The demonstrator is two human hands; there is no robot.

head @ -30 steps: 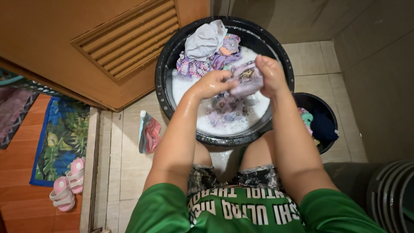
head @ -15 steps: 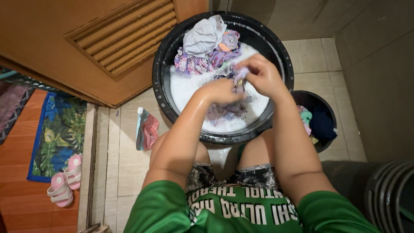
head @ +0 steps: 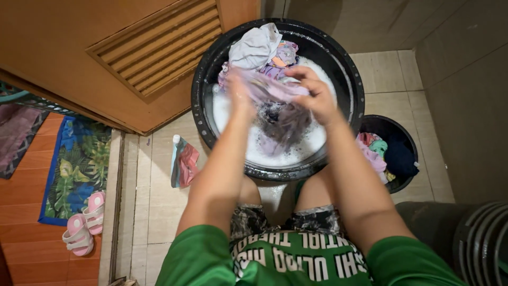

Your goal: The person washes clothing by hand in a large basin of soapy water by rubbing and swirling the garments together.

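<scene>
A big black basin (head: 201, 119) full of soapy water stands on the tiled floor in front of my knees. Both hands grip a wet lilac patterned garment (head: 275, 92) and hold it stretched above the suds. My left hand (head: 236, 90), blurred by motion, clutches its left end. Its right end is bunched in my right hand (head: 316, 95), with the cloth's lower part hanging into the foam. At the basin's far side lies a heap of other wet clothes (head: 259, 50), a pale grey piece on top.
A smaller black bucket (head: 394, 127) with coloured clothes stands right of the basin. A detergent pouch (head: 182, 164) lies on the tiles to the left. Behind it is a wooden louvred door (head: 106, 58). Pink sandals (head: 84, 225) and a leaf-print mat (head: 76, 169) lie far left. Stacked dark basins (head: 479, 238) stand lower right.
My hands were rubbing the bunched garment together over the suds; now they have drawn apart and lifted, spreading it out between them. My left hand moved up and left.
</scene>
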